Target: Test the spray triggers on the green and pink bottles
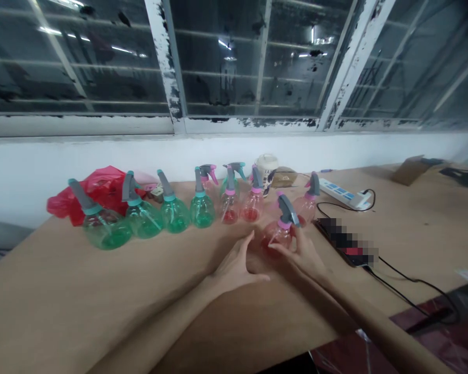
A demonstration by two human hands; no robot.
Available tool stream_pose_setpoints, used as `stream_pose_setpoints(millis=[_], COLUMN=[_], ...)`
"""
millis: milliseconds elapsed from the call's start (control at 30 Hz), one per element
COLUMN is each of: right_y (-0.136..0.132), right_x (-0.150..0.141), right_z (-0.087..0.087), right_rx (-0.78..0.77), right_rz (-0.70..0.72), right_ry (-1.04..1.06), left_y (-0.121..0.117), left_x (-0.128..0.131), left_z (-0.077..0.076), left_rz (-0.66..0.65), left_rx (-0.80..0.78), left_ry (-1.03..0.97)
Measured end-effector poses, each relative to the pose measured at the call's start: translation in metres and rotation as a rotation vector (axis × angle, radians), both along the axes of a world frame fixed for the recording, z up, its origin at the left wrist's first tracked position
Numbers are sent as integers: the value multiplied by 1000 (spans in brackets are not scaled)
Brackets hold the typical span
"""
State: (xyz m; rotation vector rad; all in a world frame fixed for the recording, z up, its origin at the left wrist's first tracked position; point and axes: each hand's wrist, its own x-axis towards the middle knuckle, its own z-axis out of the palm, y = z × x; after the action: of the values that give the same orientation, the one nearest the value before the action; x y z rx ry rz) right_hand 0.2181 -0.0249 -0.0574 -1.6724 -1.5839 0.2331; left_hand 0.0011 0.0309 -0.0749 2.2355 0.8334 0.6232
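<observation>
1. Near the right end of the bottle row, you have one pink bottle (276,235) in your right hand (306,254), its thumb across the near side and its fingers curled at the right side.
2. To the left of that bottle and a little nearer you, your left hand (237,262) is empty, thumb and fingers spread wide in a C whose opening faces right; it stands apart from the bottle.
3. You cannot tell whether the base of the held bottle touches the table (179,301).
4. Just beyond it to the right stands another pink bottle (307,208), partly hidden by it.
5. Farther left, you have two more pink bottles (251,206) side by side, then four green bottles (176,215) running on to the left.
6. Behind the row, you can see a cup (265,171) on the far side, by the wall, and a red bag (101,187) at the left.
7. To the right of your right hand lies a dark device (328,238), with a power strip (342,195) farther off.
</observation>
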Motion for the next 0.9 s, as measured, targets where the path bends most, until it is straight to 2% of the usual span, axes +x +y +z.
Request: stream_pose_setpoints(millis=[167, 333, 900], right_y=[34, 58, 85], right_x=[26, 30, 21], right_z=[2, 4, 10], right_rx=[30, 14, -127], right_rz=[-123, -228, -390], right_ry=[-144, -201, -295], left_y=[-4, -6, -4], left_x=[-1, 0, 0], left_z=[5, 6, -3], left_rz=[-40, -76, -139], left_rx=[90, 170, 296], left_ry=[73, 101, 172])
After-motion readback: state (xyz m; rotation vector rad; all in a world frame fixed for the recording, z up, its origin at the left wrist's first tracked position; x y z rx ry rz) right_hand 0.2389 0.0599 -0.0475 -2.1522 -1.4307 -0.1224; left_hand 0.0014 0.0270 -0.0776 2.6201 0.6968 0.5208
